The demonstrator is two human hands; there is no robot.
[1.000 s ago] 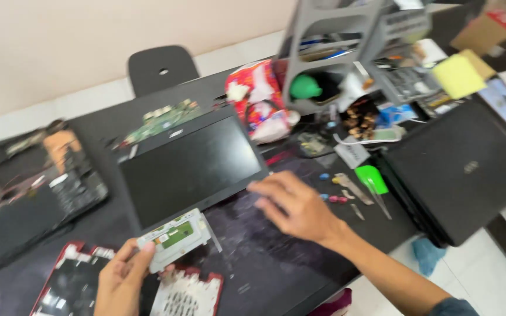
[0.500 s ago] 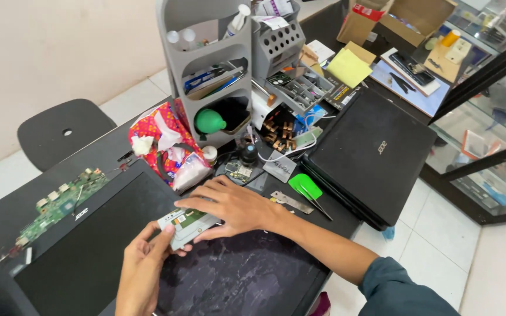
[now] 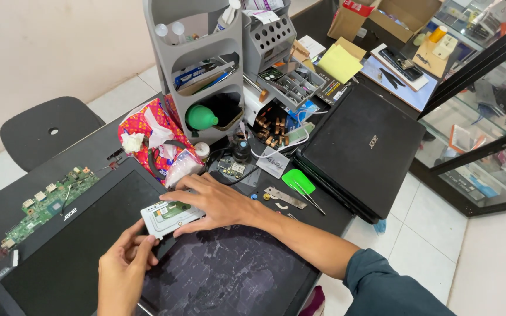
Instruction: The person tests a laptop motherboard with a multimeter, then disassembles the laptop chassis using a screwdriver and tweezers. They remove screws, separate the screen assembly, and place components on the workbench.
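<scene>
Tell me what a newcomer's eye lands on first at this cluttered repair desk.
First, the two hands at the centre: the right hand rests over a small white rectangular plate with a green circuit board, while the left hand pinches its near edge. Behind them rises a tall grey plastic organiser tower with a green funnel-shaped piece in its lowest shelf. To the right lies a closed black laptop.
</scene>
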